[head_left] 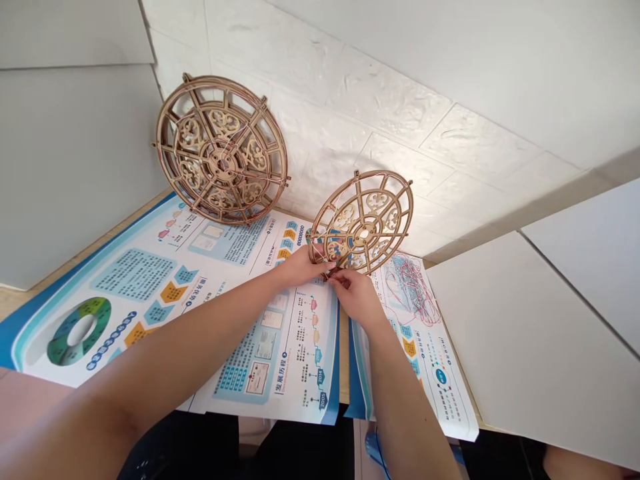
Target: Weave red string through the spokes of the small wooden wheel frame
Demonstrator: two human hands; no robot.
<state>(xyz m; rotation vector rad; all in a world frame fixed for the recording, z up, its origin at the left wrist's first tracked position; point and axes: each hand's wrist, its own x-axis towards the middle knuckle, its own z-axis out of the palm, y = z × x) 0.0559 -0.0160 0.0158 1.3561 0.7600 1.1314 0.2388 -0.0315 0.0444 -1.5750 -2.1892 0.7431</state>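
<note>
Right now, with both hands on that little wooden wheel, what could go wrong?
The small wooden wheel has thin cut-out spokes, and the left hand and right hand both pinch its lower rim; a hard squeeze might snap a piece. The big wooden wheel only leans against the white wall, so a bump could tip it over. The red thread lies loose on the poster beside the right hand and might tangle.

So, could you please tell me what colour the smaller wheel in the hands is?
Light tan wood, with scrollwork cut-outs: the smaller wheel, seen in the head view.
</note>
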